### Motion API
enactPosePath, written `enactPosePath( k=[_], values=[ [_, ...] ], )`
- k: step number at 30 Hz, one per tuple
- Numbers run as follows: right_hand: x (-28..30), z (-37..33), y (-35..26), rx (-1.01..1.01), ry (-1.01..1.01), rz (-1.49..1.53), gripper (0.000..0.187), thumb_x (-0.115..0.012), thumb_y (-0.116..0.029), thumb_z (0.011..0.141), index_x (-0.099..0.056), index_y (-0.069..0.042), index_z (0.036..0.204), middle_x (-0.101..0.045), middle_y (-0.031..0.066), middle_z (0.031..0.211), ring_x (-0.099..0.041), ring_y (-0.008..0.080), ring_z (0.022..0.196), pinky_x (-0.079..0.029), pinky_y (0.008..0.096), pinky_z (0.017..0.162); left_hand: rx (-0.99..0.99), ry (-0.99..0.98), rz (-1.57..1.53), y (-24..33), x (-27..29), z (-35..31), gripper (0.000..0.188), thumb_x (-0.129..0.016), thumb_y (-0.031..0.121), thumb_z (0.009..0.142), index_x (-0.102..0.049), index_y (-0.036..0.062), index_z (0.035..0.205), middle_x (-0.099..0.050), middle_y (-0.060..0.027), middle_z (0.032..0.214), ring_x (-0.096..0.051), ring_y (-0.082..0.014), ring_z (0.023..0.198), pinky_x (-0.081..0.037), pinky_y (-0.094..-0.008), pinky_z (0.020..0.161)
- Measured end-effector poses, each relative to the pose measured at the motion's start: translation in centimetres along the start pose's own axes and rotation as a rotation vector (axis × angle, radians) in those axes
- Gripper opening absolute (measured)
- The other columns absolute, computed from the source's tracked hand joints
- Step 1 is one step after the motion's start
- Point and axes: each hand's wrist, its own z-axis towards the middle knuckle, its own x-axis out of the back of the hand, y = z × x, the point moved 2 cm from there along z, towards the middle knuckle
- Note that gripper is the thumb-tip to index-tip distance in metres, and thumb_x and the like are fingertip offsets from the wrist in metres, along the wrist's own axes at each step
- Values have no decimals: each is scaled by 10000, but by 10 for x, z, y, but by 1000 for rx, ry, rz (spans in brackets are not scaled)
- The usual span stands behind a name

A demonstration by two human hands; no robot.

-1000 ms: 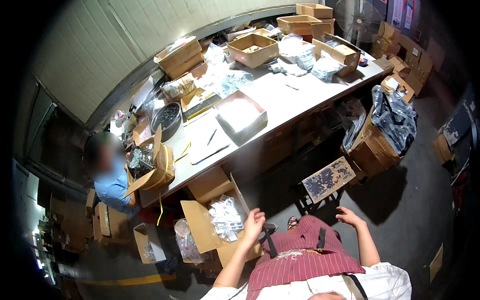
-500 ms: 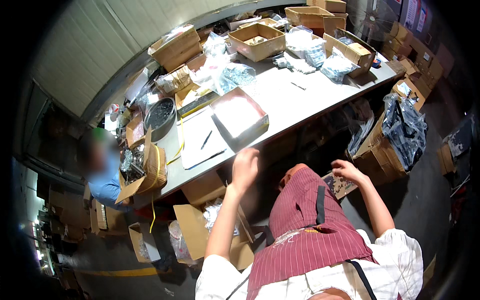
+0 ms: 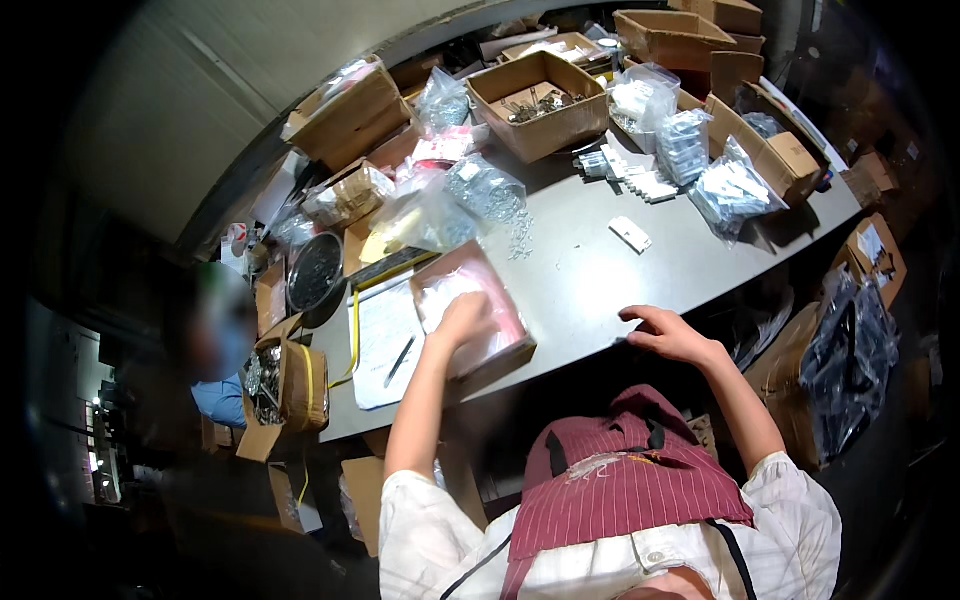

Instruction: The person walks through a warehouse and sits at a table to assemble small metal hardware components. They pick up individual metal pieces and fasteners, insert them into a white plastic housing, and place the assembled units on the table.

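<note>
Pink and white inside a shallow open box [image 3: 495,362], left hand [image 3: 466,318] dipped in

Has the left hand inside the box, back of the hand upward, wrist over the near rim. Cannot tell the state of the left fingers — blurred and turned down out of sight. Box near the front edge of the pale grey surface [image 3: 570,290], just right of a marked paper sheet [image 3: 372,322] with a dark pen [image 3: 400,362] on top.

Holds the right hand [image 3: 672,333] near the same front edge, well apart from the box, thumb and fingers spread and loosely bent — cannot tell touch from hover.

Beyond the right hand, a small flat white part [image 3: 630,235]; further back to the right, a clear bag of white pieces [image 3: 737,190]. Behind the box, a clear bag of small parts [image 3: 485,188], with loose bits [image 3: 521,237] beside it. Past that, a carton of metal pieces [image 3: 497,118]. At far left, a yellow-banded carton [image 3: 300,400] next to a co-worker's blue sleeve [image 3: 220,402]. Wears a striped maroon apron [image 3: 630,510] over a white shirt [image 3: 430,535].
</note>
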Motion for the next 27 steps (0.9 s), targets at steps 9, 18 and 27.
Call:
enactPosePath(
  k=[9,18,27],
  values=[
    [92,79,85,-151,122,116,319,-621,-171,921,-672,0,1185,-736,121,1018,-710,231,928,-553,356,831,517,362,-473,8,30,-21,211,-684,188,937,-765,16,1028,-761,-118,896,-708,-178,773,-538,-304,736],
    [11,181,-80,538,-92,87,541,-679,-321,940,-537,-19,1365,-570,213,1365,-554,359,1258,-430,445,1078,474,675,-1198,124,70,21,176,-652,118,989,-696,-51,1006,-719,-113,941,-710,-199,835,-588,-323,726],
    [-9,158,-57,239,152,74,183,-680,-205,881,-701,-47,971,-684,137,800,-666,282,702,-517,372,644,233,401,-676,139,54,30,133,-695,106,916,-745,23,1007,-737,-117,942,-706,-245,855,-535,-314,753]
  ],
)
